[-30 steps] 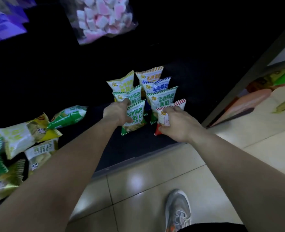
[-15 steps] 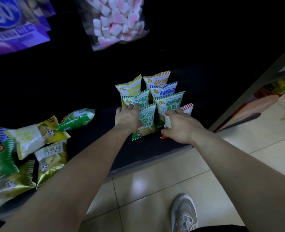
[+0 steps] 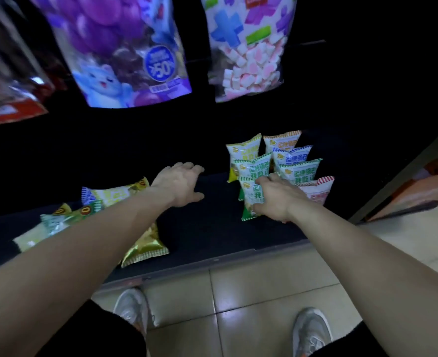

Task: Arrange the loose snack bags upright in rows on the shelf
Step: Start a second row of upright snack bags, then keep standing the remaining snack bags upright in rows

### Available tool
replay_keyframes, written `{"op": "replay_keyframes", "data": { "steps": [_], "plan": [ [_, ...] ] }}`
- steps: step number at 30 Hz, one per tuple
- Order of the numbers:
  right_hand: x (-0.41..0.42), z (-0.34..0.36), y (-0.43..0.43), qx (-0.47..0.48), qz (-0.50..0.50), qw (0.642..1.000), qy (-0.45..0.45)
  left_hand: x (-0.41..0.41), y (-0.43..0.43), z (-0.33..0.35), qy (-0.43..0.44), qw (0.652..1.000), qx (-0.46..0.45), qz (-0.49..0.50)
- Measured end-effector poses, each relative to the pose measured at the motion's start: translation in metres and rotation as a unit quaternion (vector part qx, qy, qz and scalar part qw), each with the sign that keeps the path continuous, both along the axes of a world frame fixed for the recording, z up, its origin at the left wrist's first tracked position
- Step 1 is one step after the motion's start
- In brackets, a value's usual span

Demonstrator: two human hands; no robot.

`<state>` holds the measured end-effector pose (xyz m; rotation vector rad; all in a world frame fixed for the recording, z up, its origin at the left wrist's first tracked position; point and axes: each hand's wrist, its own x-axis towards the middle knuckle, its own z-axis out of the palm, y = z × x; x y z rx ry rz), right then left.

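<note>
Several small snack bags (image 3: 297, 171) stand upright in two rows at the right of the dark bottom shelf (image 3: 212, 228). My right hand (image 3: 277, 199) is closed on the front green bag (image 3: 249, 199) of the left row. A red-striped bag (image 3: 318, 191) stands just right of that hand. My left hand (image 3: 179, 184) hovers open and empty over bare shelf, midway between the rows and the loose pile. Loose bags lie flat on the left: a yellow one (image 3: 115, 194), a green one (image 3: 66, 217) and a gold one (image 3: 145, 246), partly hidden by my left forearm.
A purple candy bag (image 3: 125, 47) and a marshmallow bag (image 3: 249, 47) hang above the shelf, with a red pack (image 3: 6, 109) at far left. A slanted shelf post (image 3: 393, 176) bounds the right side. My shoes (image 3: 130, 305) (image 3: 313, 328) stand on the tiled floor.
My left hand let go of the front green bag and swung left toward the loose pile. My right hand shifted from the red-striped bag onto the green bag. The view tilted upward.
</note>
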<state>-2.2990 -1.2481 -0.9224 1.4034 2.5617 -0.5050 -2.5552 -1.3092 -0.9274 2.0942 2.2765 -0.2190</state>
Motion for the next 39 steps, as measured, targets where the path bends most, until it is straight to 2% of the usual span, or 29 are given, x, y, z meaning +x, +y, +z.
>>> {"op": "replay_keyframes", "data": {
  "steps": [5, 12, 17, 21, 24, 29, 32, 36, 39],
  "plan": [
    [-0.055, -0.002, -0.018, 0.015, 0.061, 0.998, -0.008, -0.067, -0.063, 0.006, -0.003, 0.999, -0.020, 0.047],
    [-0.155, -0.046, -0.014, 0.000, 0.124, 0.992, -0.027, -0.142, -0.110, -0.025, -0.119, 0.979, -0.059, 0.155],
    [-0.223, -0.101, 0.021, -0.014, 0.074, 0.997, -0.006, -0.175, -0.111, -0.046, -0.175, 0.963, -0.031, 0.203],
    [-0.258, -0.137, 0.057, 0.011, 0.062, 0.998, -0.004, -0.189, -0.110, -0.064, -0.189, 0.956, -0.022, 0.223],
    [-0.271, -0.159, 0.070, -0.021, 0.037, 0.999, -0.005, -0.191, -0.108, -0.073, -0.194, 0.950, -0.025, 0.242],
    [-0.262, -0.184, 0.057, -0.018, -0.040, 0.996, 0.083, -0.186, -0.103, -0.078, -0.209, 0.946, -0.045, 0.243],
    [-0.259, -0.192, 0.049, -0.084, -0.124, 0.982, 0.112, -0.181, -0.101, -0.076, -0.210, 0.946, -0.043, 0.242],
    [-0.261, -0.195, 0.048, -0.193, -0.216, 0.947, 0.138, -0.178, -0.102, -0.075, -0.211, 0.947, -0.043, 0.238],
    [-0.258, -0.195, 0.053, -0.206, -0.231, 0.939, 0.149, -0.180, -0.105, -0.074, -0.209, 0.946, -0.052, 0.242]
  ]
}}
